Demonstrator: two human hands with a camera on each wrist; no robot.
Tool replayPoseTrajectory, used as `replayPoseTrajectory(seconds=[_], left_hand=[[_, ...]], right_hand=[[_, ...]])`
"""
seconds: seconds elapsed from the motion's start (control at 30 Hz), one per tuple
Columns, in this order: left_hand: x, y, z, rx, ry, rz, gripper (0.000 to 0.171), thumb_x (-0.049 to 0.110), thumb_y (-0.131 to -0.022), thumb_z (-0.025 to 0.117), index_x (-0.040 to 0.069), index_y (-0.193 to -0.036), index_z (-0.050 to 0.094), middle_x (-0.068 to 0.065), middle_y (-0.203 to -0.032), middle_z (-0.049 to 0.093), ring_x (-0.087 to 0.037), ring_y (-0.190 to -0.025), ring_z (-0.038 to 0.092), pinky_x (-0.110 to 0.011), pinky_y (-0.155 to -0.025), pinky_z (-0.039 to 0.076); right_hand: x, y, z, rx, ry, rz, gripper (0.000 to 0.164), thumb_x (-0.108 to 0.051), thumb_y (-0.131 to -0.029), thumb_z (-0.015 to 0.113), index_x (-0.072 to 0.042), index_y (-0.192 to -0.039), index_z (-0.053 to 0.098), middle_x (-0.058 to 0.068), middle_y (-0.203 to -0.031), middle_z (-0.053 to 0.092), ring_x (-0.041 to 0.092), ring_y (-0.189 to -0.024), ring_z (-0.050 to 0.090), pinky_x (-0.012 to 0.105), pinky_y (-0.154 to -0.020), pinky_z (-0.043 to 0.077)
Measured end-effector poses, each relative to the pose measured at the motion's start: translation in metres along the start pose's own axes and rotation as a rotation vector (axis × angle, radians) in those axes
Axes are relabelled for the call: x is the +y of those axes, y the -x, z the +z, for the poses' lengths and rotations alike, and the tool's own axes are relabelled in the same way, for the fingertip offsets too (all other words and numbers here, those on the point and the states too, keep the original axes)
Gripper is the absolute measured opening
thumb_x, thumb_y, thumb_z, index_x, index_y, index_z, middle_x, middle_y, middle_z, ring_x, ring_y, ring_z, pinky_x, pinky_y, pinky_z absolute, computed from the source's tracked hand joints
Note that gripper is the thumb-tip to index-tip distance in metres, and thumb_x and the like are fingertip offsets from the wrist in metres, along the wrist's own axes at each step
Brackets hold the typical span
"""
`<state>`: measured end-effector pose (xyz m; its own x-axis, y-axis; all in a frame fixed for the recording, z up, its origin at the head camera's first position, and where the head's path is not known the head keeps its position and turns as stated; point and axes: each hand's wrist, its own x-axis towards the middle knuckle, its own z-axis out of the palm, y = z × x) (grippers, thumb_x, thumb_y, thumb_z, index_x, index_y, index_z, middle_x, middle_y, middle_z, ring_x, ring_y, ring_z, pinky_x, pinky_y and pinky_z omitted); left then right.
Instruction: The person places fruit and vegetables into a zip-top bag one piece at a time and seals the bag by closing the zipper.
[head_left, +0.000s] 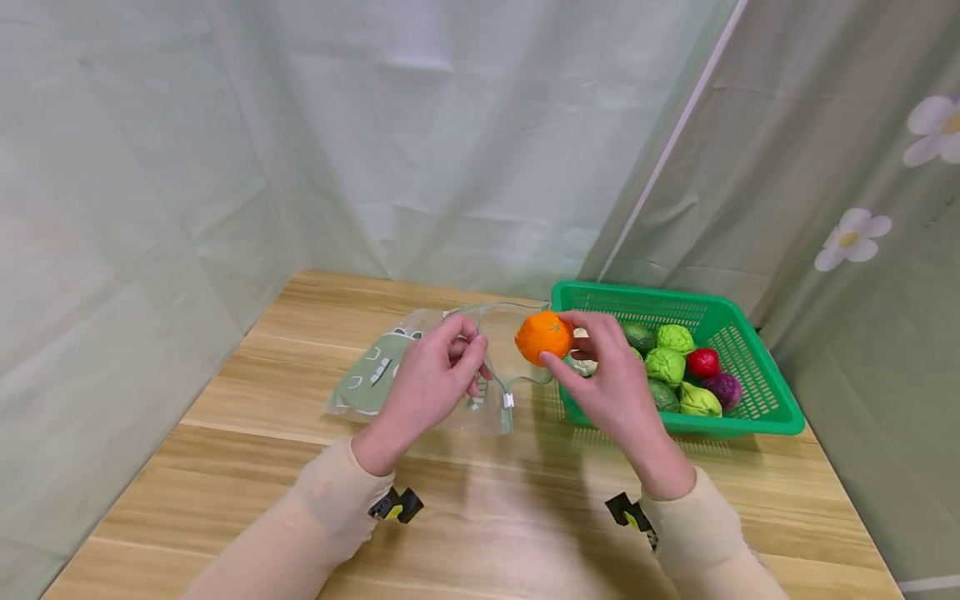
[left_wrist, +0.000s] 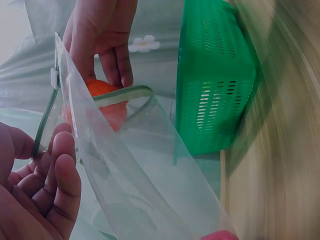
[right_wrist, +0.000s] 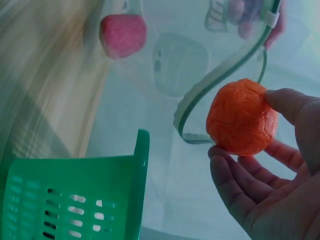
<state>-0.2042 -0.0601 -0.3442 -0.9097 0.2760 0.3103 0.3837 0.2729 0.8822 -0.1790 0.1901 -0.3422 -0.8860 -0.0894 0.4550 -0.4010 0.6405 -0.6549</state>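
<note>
A clear zip bag [head_left: 495, 421] with green edging, a white slider and a green cartoon print lies over the table, its mouth spread toward the right. My left hand [head_left: 431, 375] pinches the bag's edge between thumb and forefinger; the left wrist view shows the other fingers curled loosely. An orange [head_left: 543, 337] with wrinkled skin is gripped by the fingertips and thumb of my right hand [head_left: 611, 379], right at the bag's mouth. In the left wrist view the bag's clear film overlaps the orange [left_wrist: 117, 112]. A pinkish-red piece [right_wrist: 123, 36] shows through the bag.
Just right of the bag stands a green perforated basket [head_left: 772, 400]. It holds several vegetables and fruits, among them green cabbage-like heads [head_left: 665, 365], a red one [head_left: 702, 363] and a purple one [head_left: 723, 390]. Pale curtains [head_left: 480, 150] border the wooden table [head_left: 247, 467].
</note>
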Motion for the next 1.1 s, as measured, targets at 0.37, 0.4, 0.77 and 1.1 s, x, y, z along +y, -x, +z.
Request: replayPoseTrajectory(seconds=[0.37, 0.4, 0.77, 1.1], left_hand=[[-0.003, -0.001, 0.000, -0.004, 0.007, 0.020, 0.009, 0.014, -0.112, 0.064, 0.013, -0.103, 0.062, 0.003, -0.075, 0.076, -0.021, -0.055, 0.068, -0.033, -0.047, 0.052], [-0.003, 0.000, 0.000, -0.003, 0.008, 0.020, 0.009, 0.014, -0.112, 0.064, 0.013, -0.103, 0.062, 0.003, -0.075, 0.075, -0.021, -0.055, 0.068, -0.032, -0.047, 0.052], [-0.003, -0.001, -0.001, 0.003, 0.003, 0.022, 0.008, 0.014, -0.112, 0.064, 0.012, -0.104, 0.064, -0.001, -0.074, 0.075, -0.020, -0.055, 0.069, -0.030, -0.045, 0.049], [-0.003, -0.002, -0.001, 0.026, 0.017, 0.033, 0.009, 0.012, -0.111, 0.063, 0.011, -0.102, 0.063, -0.004, -0.076, 0.076, -0.020, -0.056, 0.069, -0.031, -0.048, 0.055]], right_hand=[[-0.003, -0.001, 0.012, -0.073, 0.115, -0.011, 0.055, -0.025, -0.098, 0.089, -0.016, -0.147, 0.065, 0.008, -0.136, 0.066, 0.027, -0.110, 0.074, 0.049, -0.092, 0.066], [-0.003, -0.001, 0.013, -0.080, 0.125, -0.013, 0.055, -0.026, -0.098, 0.088, -0.016, -0.147, 0.065, 0.008, -0.137, 0.066, 0.027, -0.110, 0.074, 0.049, -0.091, 0.066], [-0.002, -0.001, 0.016, -0.102, 0.127, -0.023, 0.043, -0.020, -0.105, 0.080, -0.012, -0.145, 0.067, 0.006, -0.131, 0.072, 0.025, -0.111, 0.075, 0.050, -0.095, 0.065], [0.011, 0.004, -0.002, -0.099, 0.205, 0.013, 0.042, -0.024, -0.105, 0.080, -0.014, -0.144, 0.067, 0.007, -0.133, 0.072, 0.028, -0.113, 0.075, 0.055, -0.090, 0.063]])
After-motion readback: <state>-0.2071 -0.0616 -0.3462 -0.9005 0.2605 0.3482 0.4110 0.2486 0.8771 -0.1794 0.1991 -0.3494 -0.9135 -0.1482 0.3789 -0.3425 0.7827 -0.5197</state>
